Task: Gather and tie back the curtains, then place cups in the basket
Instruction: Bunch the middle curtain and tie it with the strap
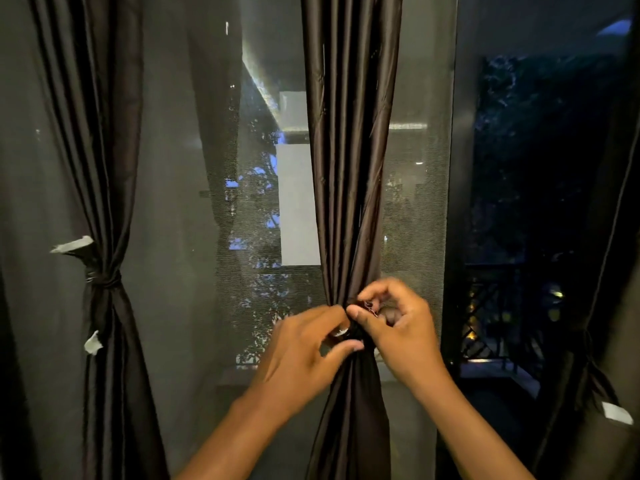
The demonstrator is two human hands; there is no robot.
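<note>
Night-dark window glass fills the background, with a sheer grey mesh screen across its middle and a balcony railing faintly lit beyond on the right. Hanging in front of the mesh, a dark brown satin curtain panel falls in tight pleats from the top edge and is pinched into a narrow waist low in the view, then flares again toward the bottom edge. Both hands work at that waist. The left hand comes in from below, its thumb and fingers curled round the left side of the gathered cloth. The right hand meets it from the other side, thumb and forefinger pinching a small metal hook on the dark tie-back band that wraps the bundle, the other fingers curled loosely. To the left, well apart, a second dark brown curtain panel already hangs cinched by a knotted band, with pale tape scraps sticking out beside it. Bare mesh lies open between the two panels. At the far right edge a third dark curtain hangs, bearing a pale tag. No cups or basket are in view.
</note>
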